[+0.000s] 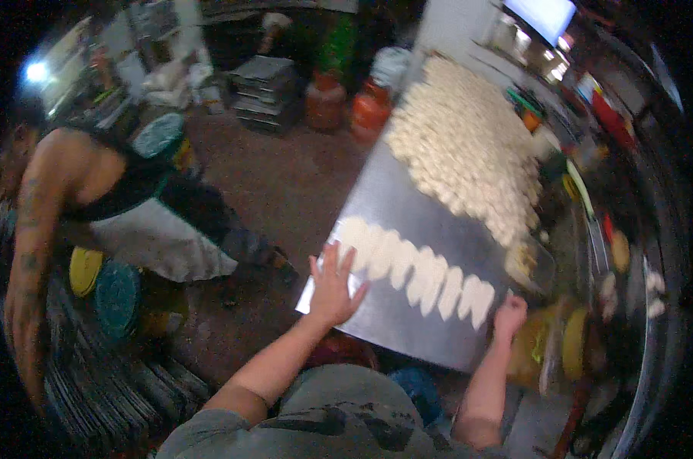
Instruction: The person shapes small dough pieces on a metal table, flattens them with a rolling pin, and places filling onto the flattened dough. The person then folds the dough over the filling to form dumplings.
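Observation:
A row of flattened, elongated dough pieces (404,261) lies side by side across a metal-topped table (381,189). My left hand (334,290), fingers spread, is at the table's left edge, against the left end of the row. My right hand (512,314) is curled just past the right end of the row, near the table's right edge; whether something small is in its fingers cannot be told. Farther up the table lies a large heap of small dough pieces (467,137). A container with pale contents (521,261) sits beside the heap's lower right end.
On the left a person (82,166) in a dark top bends down by stacked metal trays (105,396). Teal-lidded buckets (117,298) stand near them. Beyond the floor are another tray stack (263,92) and an orange gas cylinder (370,109). Cluttered items line the right side.

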`<state>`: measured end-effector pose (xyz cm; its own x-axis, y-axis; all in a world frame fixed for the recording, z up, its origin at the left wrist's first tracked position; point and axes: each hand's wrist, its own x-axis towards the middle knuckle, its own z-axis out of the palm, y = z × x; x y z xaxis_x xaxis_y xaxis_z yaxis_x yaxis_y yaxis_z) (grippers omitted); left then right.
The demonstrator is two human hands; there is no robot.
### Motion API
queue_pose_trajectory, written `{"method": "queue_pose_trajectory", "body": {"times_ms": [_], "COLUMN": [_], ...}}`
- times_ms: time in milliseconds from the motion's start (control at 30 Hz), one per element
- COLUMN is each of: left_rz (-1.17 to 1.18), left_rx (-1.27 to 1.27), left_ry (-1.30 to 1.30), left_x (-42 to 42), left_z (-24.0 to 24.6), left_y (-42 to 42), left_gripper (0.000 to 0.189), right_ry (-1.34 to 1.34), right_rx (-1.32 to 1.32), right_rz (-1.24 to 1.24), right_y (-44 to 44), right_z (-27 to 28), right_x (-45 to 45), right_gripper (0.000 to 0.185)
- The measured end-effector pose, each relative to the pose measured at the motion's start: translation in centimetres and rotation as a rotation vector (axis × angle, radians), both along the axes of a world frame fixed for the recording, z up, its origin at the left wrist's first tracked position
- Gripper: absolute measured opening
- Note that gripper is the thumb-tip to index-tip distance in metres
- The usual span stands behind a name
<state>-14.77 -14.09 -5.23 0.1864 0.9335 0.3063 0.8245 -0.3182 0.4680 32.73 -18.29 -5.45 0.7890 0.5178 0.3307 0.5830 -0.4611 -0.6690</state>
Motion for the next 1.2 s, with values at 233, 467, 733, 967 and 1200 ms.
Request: {"method": "queue_pose_trajectory", "body": {"times_ms": [233, 467, 733, 967, 1200], "left_rz": [-0.637, -0.790, -0.661, -0.613, -0.107], "left_rx": [-0.310, -0.834, -1.130, -1.066, -0.458], "left_ry": [-0.238, -0.683, -0.925, -0.836, -0.556], "left_x": [2.5, 4.5, 1.6, -6.4, -10.4], "left_z": [5.7, 7.7, 6.0, 5.0, 5.1], "left_y": [-1.8, -2.0, -2.2, 3.5, 13.3], "left_gripper": [0.045, 0.030, 0.032, 0.041, 0.046], "right_ry": [0.449, 0.589, 0.396, 0.300, -0.101], "right_rx": [-0.073, 0.167, 0.153, -0.221, -0.075], "right_rz": [0.840, 0.648, 0.742, 0.917, 0.942], "right_y": [-3.8, -6.3, -6.5, 3.6, 16.7], "right_z": [9.1, 11.3, 9.4, 10.3, 6.6], "right_x": [-17.2, -24.9, -29.4, -34.3, -38.3], "right_gripper": [0.004, 0.014, 0.013, 0.014, 0.013]}}
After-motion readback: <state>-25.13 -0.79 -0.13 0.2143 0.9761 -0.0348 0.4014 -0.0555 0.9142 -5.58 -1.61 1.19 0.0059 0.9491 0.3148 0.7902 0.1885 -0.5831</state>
